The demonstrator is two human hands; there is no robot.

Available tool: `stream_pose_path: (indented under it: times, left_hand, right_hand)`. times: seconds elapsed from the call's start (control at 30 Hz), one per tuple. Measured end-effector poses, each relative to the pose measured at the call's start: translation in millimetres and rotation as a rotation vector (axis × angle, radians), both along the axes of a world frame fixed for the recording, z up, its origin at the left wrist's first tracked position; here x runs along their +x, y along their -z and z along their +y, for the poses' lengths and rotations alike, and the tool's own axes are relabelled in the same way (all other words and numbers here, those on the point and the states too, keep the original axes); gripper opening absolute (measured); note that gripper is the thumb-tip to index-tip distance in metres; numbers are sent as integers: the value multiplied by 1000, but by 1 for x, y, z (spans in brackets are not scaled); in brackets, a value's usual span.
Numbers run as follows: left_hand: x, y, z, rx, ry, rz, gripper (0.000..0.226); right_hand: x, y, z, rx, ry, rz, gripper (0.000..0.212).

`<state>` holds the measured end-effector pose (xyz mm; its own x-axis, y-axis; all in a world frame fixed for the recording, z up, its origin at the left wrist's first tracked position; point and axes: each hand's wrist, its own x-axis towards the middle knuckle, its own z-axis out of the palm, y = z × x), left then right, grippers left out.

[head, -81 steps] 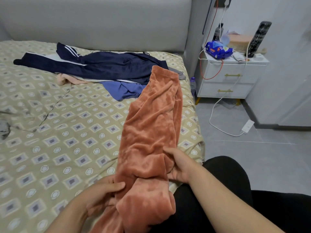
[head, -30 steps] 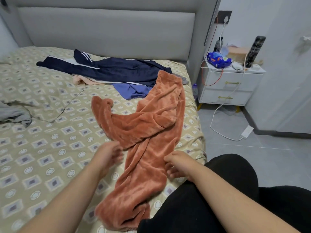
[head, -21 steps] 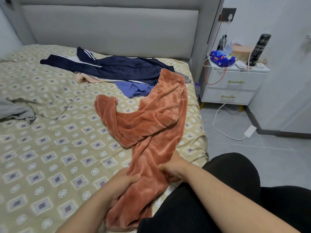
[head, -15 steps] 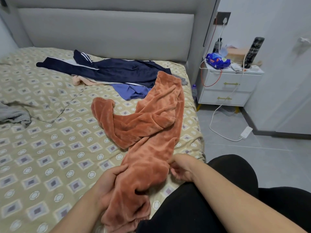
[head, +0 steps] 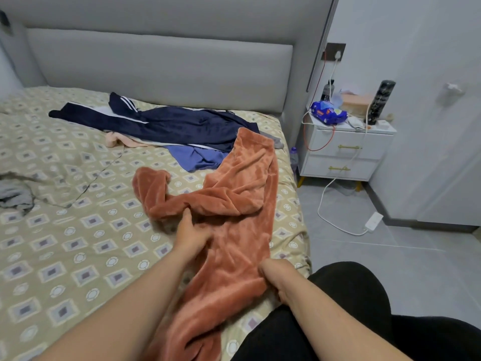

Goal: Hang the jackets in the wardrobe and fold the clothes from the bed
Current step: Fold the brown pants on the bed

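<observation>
Flattening orange pants (head: 234, 204)
Left hand (head: 191, 235) slid toward 12 o'clock, fingers (head: 185, 217) flat — right hand (head: 276, 276) pinches the edge for folding.

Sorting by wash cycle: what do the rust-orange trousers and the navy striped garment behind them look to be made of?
The rust-orange trousers look like plush fleece or velour: matte, with a thick fuzzy pile that shades light and dark across the folds. The navy striped garment looks like a thin, smooth synthetic, probably tracksuit polyester: flat surface, faint sheen, small sharp creases, white stripes.
</observation>
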<state>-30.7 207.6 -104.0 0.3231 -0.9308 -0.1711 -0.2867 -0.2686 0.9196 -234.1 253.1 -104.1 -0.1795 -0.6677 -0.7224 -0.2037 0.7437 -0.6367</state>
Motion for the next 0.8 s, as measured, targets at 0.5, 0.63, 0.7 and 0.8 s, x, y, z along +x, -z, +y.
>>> stream_pose_path:
  times: [0.5, 0.63, 0.7, 0.8]
  left_hand:
    - [-3, 21, 22, 314, 8, 559, 12]
    - [34, 14, 33, 392, -35, 767, 26]
    - [46, 18, 63, 526, 199, 608, 51]
    - [59, 12, 109, 693, 541, 466, 66]
  right_hand:
    - [-2, 1, -17, -20, 161, -292, 32]
    - [-4, -11, -11, -36, 207, -480, 21]
    - [-3, -18, 0, 60, 4, -472, 26]
    - [-1, -23, 14, 74, -282, -392, 18]
